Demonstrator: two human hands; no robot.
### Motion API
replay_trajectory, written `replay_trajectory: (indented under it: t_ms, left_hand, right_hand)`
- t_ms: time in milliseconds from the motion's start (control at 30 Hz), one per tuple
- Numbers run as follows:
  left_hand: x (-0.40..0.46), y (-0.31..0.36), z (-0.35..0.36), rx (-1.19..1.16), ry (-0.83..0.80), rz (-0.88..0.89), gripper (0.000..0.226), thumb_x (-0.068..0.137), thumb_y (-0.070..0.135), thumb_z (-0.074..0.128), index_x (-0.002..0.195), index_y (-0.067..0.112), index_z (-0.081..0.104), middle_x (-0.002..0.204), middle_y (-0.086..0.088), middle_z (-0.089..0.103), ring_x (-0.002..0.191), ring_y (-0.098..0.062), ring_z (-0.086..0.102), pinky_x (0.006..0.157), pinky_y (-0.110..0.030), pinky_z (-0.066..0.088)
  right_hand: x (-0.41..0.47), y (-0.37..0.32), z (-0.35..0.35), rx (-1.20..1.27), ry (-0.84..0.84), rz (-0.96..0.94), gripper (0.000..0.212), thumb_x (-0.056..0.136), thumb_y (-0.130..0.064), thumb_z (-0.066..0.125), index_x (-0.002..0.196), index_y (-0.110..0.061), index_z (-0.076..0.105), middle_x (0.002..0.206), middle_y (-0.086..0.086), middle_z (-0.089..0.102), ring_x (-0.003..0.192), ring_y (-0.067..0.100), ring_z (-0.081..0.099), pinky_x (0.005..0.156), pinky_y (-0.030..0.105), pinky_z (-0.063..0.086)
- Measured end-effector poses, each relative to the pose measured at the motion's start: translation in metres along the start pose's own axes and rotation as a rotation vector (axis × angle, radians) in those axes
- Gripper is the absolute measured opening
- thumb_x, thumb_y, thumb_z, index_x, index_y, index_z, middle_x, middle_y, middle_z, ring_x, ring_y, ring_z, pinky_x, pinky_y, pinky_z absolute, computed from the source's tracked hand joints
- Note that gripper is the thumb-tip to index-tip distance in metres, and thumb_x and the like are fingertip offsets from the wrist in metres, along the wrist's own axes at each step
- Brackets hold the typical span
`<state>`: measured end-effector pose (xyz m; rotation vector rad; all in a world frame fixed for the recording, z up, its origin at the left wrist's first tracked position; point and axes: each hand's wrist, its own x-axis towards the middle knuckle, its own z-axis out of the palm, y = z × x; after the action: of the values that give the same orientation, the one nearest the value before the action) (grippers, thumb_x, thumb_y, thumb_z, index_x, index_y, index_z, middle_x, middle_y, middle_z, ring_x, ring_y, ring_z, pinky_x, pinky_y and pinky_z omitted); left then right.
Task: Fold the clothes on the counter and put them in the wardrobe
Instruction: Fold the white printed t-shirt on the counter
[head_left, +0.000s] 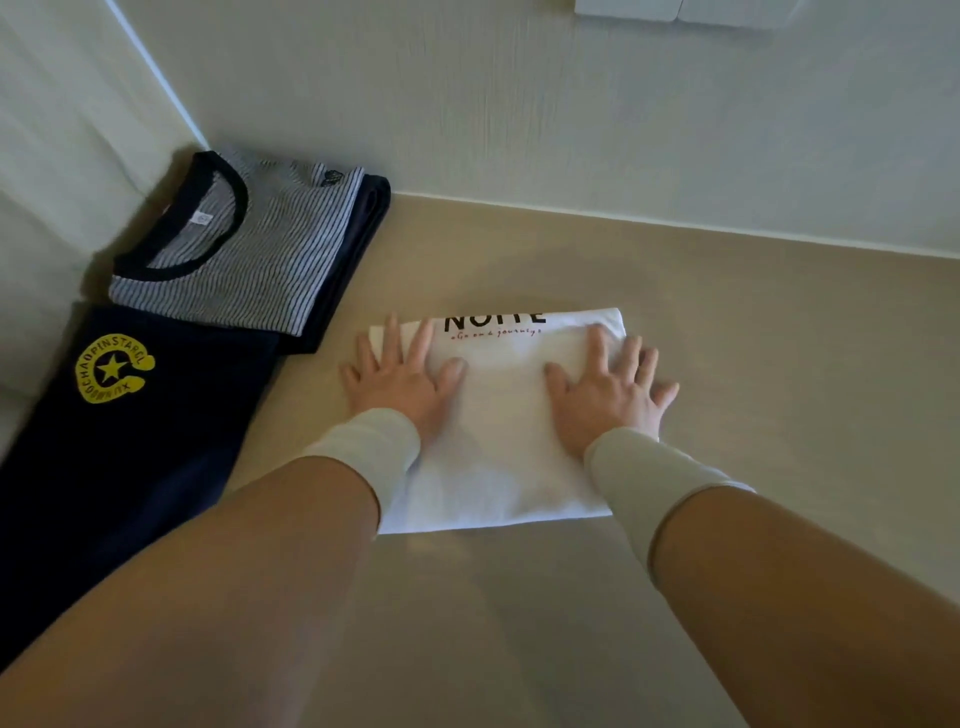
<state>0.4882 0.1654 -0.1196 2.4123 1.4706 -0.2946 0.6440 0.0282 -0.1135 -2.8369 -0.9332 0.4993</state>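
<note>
navy garment (119, 441) with yellow star logo, near left | striped shirt (244, 254) folded, far left | left hand (400, 379) flat, fingers spread, pressing folded white shirt (498, 441) mid-counter (779, 389) | right hand (613, 395) flat, likewise pressing it

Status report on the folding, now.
Both hands, left and right, flat on the folded white shirt. Striped shirt and navy garment stacked at left. Nothing in the way.
</note>
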Motion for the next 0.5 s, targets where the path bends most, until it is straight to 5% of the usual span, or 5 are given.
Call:
replay_trajectory:
  t_ms: [67,167,300,500]
  left_hand:
    - [0.0,-0.001,-0.004,0.013,0.084,-0.028,0.066,0.094,0.062,0.012,0.153,0.037,-0.002,0.161,0.003,-0.017,0.147,-0.029,-0.017,0.116,-0.058,-0.006]
    - [0.001,0.004,0.0,0.083,0.148,0.2,0.061,0.097,0.054,0.013,0.153,0.035,0.002,0.162,0.006,-0.012,0.147,-0.021,-0.016,0.116,-0.054,-0.005]
    - [0.027,-0.012,-0.01,-0.024,0.056,0.135,0.053,0.1,0.043,0.017,0.152,0.038,0.013,0.162,0.008,0.004,0.149,-0.017,0.0,0.119,-0.046,0.004]
    - [0.035,-0.011,-0.04,0.081,0.052,0.079,0.04,0.088,0.029,0.047,0.129,0.028,0.047,0.13,-0.002,0.048,0.123,-0.027,0.043,0.1,-0.041,0.034]
  right_hand:
    - [0.004,-0.01,-0.007,-0.026,0.088,-0.078,0.066,0.096,-0.053,0.025,0.154,-0.023,0.011,0.163,0.005,-0.007,0.149,0.029,-0.011,0.116,0.06,-0.004]
    - [0.011,-0.029,-0.006,-0.059,0.055,-0.409,0.062,0.098,-0.05,0.026,0.154,-0.029,0.012,0.163,-0.005,-0.006,0.149,0.023,-0.013,0.118,0.056,-0.007]
    - [0.04,-0.027,-0.002,-0.029,-0.027,-0.319,0.06,0.099,-0.054,0.02,0.154,-0.03,0.017,0.163,-0.006,0.006,0.15,0.019,-0.005,0.119,0.046,-0.006]
    - [0.057,-0.014,-0.026,-0.113,-0.005,-0.334,0.051,0.088,-0.016,0.046,0.138,-0.022,0.04,0.138,0.004,0.042,0.132,0.028,0.032,0.113,0.052,0.02]
